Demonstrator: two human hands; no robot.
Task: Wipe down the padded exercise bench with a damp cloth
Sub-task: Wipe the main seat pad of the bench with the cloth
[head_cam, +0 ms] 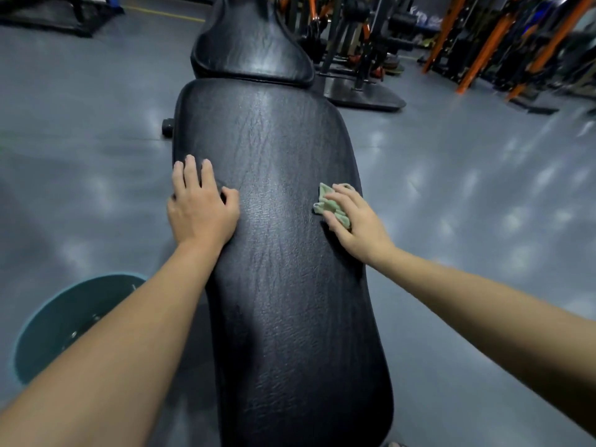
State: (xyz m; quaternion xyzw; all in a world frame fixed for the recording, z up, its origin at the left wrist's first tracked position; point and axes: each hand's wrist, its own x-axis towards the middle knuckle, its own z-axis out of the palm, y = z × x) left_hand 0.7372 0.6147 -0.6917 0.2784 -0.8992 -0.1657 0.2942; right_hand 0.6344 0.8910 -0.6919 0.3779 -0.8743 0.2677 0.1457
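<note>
Head view, me: I have the cloth [330, 204], pale green and bunched, on the bench [283, 285] by its right edge.
Checker: Which hand's on it?
Me: The right hand [358, 221]. Its fingers lie slightly spread across the cloth and press it to the black pad. The cloth pokes out to the left of the fingertips, and part of it sits under the thumb.
Checker: And the left hand?
Me: The left hand [200, 208] is palm down on the bench's left edge, level with the right hand and well apart from the cloth. Its fingers are straight and close together and hold nothing.
Checker: Anything else?
Me: I see a teal bucket [64, 324] on the floor to the left of the bench, partly under my left forearm.
</note>
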